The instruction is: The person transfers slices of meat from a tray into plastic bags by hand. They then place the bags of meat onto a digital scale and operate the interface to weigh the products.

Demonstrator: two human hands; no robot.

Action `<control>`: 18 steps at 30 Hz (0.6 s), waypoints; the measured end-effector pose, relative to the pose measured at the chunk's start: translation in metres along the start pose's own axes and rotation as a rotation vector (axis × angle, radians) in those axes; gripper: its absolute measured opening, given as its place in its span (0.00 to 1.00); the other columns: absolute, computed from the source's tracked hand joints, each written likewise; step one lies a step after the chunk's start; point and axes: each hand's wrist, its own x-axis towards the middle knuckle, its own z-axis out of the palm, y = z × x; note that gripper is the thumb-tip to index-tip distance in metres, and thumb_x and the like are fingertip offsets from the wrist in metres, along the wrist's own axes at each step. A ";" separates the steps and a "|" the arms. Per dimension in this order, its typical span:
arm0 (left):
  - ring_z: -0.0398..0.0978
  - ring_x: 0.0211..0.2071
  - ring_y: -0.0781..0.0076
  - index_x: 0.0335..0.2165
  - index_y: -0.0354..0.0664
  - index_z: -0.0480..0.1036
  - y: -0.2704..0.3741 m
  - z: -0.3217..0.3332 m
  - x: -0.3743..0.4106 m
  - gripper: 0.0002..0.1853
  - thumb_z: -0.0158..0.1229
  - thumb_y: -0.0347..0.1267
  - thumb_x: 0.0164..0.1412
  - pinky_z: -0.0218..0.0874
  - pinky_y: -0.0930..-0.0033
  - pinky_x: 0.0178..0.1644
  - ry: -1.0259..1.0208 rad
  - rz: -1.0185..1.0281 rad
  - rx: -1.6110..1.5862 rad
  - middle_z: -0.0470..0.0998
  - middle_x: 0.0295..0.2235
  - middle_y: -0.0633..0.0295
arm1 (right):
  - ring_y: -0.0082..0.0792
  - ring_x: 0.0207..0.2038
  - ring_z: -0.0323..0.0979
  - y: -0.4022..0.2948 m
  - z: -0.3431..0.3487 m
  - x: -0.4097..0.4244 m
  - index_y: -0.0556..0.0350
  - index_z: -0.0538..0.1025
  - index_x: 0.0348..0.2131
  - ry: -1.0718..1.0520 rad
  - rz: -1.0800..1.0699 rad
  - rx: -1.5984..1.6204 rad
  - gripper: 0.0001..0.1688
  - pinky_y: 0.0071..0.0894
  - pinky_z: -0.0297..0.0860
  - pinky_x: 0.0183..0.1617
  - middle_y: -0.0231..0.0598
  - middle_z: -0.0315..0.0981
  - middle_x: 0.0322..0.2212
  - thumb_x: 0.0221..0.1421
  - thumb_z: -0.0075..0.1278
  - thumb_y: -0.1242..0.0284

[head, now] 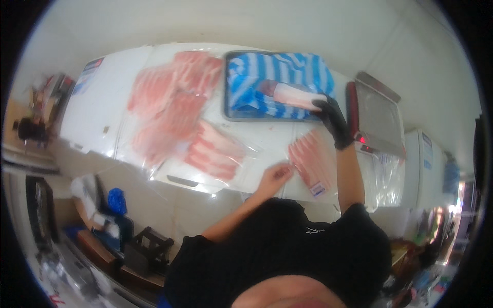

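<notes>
My right hand [334,120], in a black glove, grips one end of a pale pink slab of meat [294,95] with a darker far end. The slab is over a blue-and-white striped plastic bag [296,65] in a metal tray [227,104]. My bare left hand [278,174] has its fingers curled at the left edge of a clear plastic bag of sliced meat [312,159], which bears a small label. Blur hides whether its fingertips pinch that edge.
Several clear bags of sliced meat [169,104] overlap on the white chest freezer lid [102,111] to the left. A vacuum sealer [377,111] with a red light stands at the right, above some clear plastic bags [389,181]. Behind me on the left is a black crate [148,248].
</notes>
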 end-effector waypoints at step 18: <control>0.73 0.29 0.83 0.40 0.37 0.79 0.027 0.184 0.008 0.09 0.65 0.31 0.64 0.64 0.77 0.32 -0.273 -0.088 0.221 0.79 0.31 0.68 | 0.44 0.58 0.72 0.163 -0.156 -0.373 0.58 0.69 0.59 0.308 0.179 -0.504 0.41 0.39 0.70 0.60 0.53 0.69 0.58 0.48 0.68 0.66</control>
